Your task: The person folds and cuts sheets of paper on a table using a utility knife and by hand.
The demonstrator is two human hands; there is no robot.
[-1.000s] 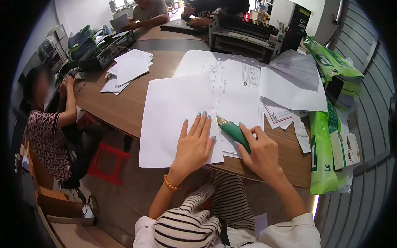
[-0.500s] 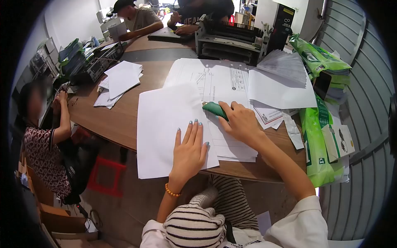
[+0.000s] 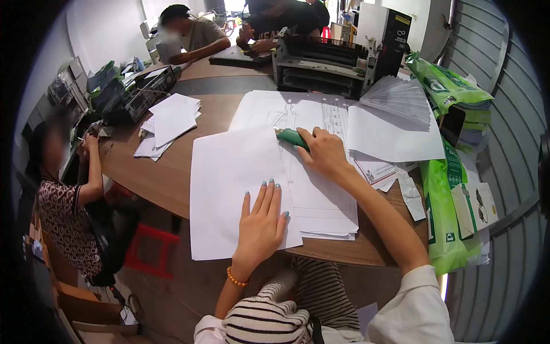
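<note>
1. The white sheet [image 3: 229, 172] is laid on the surface [image 3: 134, 163], partly over the printed sheets [image 3: 326, 200].
2. The sheet is pressed flat by the left hand [image 3: 259, 229], open, fingers extended.
3. The green knife [image 3: 294, 139] is gripped in the right hand [image 3: 325, 152], its tip near the sheet's upper right corner.
4. Positioning is judged complete; whether any cut is made or left cannot be told.

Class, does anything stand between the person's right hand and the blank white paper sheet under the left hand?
Only the green-handled knife in the right hand, its tip near the upper right corner of the blank white paper sheet; nothing else visible stands between.
</note>
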